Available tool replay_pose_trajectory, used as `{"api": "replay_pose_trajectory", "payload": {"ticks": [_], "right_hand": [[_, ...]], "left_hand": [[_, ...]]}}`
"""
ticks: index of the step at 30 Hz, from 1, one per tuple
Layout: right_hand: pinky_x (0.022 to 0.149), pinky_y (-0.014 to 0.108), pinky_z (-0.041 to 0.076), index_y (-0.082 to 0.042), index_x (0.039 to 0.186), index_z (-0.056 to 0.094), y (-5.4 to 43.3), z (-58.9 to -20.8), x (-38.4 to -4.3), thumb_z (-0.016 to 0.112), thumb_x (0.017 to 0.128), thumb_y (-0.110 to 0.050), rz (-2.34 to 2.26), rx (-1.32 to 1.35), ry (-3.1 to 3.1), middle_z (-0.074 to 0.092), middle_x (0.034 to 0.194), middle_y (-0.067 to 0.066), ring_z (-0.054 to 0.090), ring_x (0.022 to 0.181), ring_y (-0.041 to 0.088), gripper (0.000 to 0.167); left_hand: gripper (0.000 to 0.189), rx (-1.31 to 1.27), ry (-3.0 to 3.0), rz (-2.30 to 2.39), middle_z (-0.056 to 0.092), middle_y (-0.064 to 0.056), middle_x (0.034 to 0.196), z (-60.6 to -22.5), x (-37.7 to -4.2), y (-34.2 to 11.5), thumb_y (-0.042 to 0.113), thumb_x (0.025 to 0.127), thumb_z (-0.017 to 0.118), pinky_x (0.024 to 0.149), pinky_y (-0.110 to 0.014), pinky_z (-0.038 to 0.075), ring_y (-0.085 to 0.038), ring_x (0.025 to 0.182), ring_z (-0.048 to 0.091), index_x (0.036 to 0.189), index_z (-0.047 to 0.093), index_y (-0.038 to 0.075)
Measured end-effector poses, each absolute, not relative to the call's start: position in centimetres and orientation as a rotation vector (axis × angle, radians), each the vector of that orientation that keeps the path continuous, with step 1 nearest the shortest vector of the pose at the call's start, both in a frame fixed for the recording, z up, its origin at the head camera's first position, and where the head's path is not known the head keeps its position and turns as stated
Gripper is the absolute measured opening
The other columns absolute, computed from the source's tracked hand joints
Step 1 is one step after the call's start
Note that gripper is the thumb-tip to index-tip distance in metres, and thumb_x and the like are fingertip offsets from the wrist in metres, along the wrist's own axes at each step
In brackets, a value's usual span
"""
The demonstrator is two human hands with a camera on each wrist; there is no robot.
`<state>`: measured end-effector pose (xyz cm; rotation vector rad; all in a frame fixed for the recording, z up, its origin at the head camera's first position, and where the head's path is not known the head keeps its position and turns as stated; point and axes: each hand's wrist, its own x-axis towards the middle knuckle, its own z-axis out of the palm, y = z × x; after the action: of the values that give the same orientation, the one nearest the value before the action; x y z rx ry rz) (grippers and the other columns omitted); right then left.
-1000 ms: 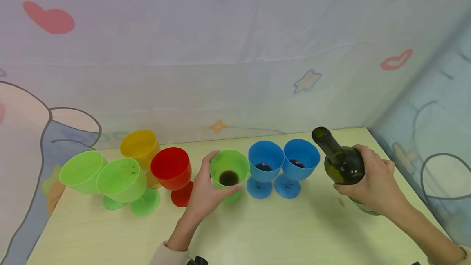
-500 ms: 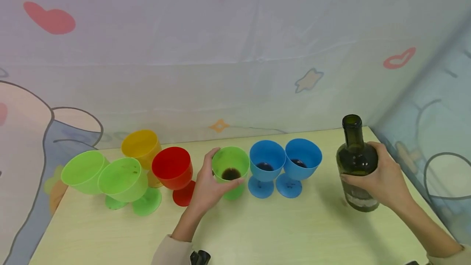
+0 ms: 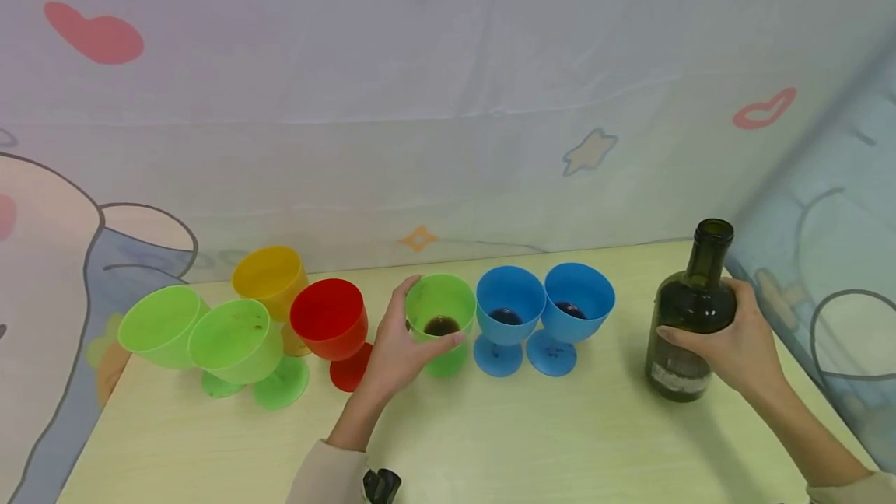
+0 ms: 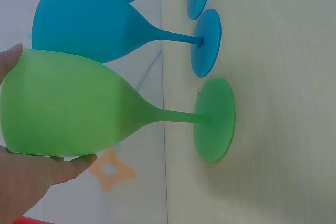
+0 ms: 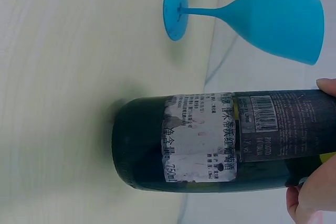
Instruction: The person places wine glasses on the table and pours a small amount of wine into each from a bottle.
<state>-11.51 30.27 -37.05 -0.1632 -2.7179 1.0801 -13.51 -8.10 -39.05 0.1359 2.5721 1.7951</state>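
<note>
My left hand (image 3: 404, 355) grips the bowl of a light-green plastic goblet (image 4: 79, 103), thumb on one side and fingers on the other. Dark liquid lies in the bottom of this goblet's bowl, and its foot (image 4: 215, 121) is at the tabletop. Over at the right, my right hand (image 3: 743, 344) holds a dark-green glass wine bottle (image 3: 696, 306) round its upper body. The bottle is uncapped and leans slightly, with a worn white label (image 5: 197, 137) low on its side. Whether its base touches the table, I cannot tell.
Two blue goblets (image 3: 509, 306), (image 3: 577, 302) with dark liquid stand just right of the held goblet. To the left are a red goblet (image 3: 329, 319), a yellow goblet (image 3: 269, 280) and two green goblets (image 3: 164, 325), (image 3: 234, 341). A printed cloth (image 3: 350, 99) hangs behind the table (image 3: 525, 442).
The bottle has swung from a leftward tilt to nearly upright and moved right and down towards the table in my right hand. My left hand keeps hold of the green goblet.
</note>
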Motion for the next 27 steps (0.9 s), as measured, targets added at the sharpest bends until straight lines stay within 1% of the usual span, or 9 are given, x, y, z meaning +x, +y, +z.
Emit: {"api": "replay_pose_trajectory", "payload": {"ticks": [8, 14, 18, 20, 23, 27], "right_hand": [[0.077, 0.056, 0.035, 0.005, 0.135, 0.020, 30.7, -37.7, -11.4, 0.077, 0.072, -0.025, 1.161, -0.203, -2.658, 0.038, 0.122, 0.029, 0.041, 0.104, 0.047, 0.090], [0.076, 0.048, 0.036, 0.004, 0.135, 0.019, 31.2, -38.0, -11.2, 0.077, 0.073, -0.023, 1.185, -0.223, -2.645, 0.035, 0.124, 0.025, 0.040, 0.105, 0.042, 0.090], [0.075, 0.041, 0.036, 0.005, 0.135, 0.019, 31.6, -38.2, -11.1, 0.076, 0.074, -0.023, 1.186, -0.239, -2.650, 0.034, 0.125, 0.024, 0.040, 0.104, 0.039, 0.089], [0.074, 0.033, 0.036, 0.005, 0.134, 0.021, 31.8, -38.3, -11.1, 0.076, 0.073, -0.022, 1.181, -0.245, -2.649, 0.036, 0.124, 0.022, 0.042, 0.102, 0.033, 0.087], [0.070, 0.025, 0.035, 0.004, 0.132, 0.024, 32.1, -38.4, -11.0, 0.077, 0.073, -0.022, 1.173, -0.250, -2.649, 0.039, 0.121, 0.019, 0.043, 0.094, 0.017, 0.083], [0.068, 0.021, 0.034, 0.002, 0.130, 0.026, 32.5, -38.6, -10.9, 0.077, 0.073, -0.022, 1.167, -0.251, -2.648, 0.042, 0.117, 0.015, 0.040, 0.087, 0.003, 0.079]], "left_hand": [[0.092, 0.154, 2.565, 1.798, 0.031, -0.007, 0.137, -39.1, -13.9, -8.1, 0.027, 0.070, 0.078, 0.089, -0.050, 0.043, -0.028, 0.123, 0.033, 0.142, 0.023, 0.015], [0.092, 0.145, 2.546, 1.796, 0.028, -0.006, 0.141, -39.1, -14.1, -8.2, 0.027, 0.071, 0.078, 0.093, -0.052, 0.039, -0.028, 0.126, 0.031, 0.143, 0.022, 0.017], [0.093, 0.139, 2.535, 1.800, 0.026, -0.005, 0.143, -39.2, -14.1, -8.3, 0.028, 0.071, 0.078, 0.095, -0.052, 0.037, -0.028, 0.127, 0.029, 0.144, 0.021, 0.017], [0.094, 0.137, 2.530, 1.805, 0.026, -0.005, 0.143, -39.2, -14.1, -8.3, 0.028, 0.071, 0.078, 0.095, -0.052, 0.036, -0.028, 0.127, 0.029, 0.144, 0.020, 0.017], [0.094, 0.131, 2.518, 1.815, 0.027, -0.006, 0.143, -39.2, -14.1, -8.3, 0.028, 0.071, 0.078, 0.096, -0.053, 0.034, -0.028, 0.128, 0.028, 0.144, 0.019, 0.016], [0.094, 0.131, 2.518, 1.819, 0.028, -0.006, 0.143, -39.1, -14.0, -8.4, 0.028, 0.071, 0.077, 0.097, -0.054, 0.033, -0.028, 0.128, 0.028, 0.144, 0.019, 0.016]]}}
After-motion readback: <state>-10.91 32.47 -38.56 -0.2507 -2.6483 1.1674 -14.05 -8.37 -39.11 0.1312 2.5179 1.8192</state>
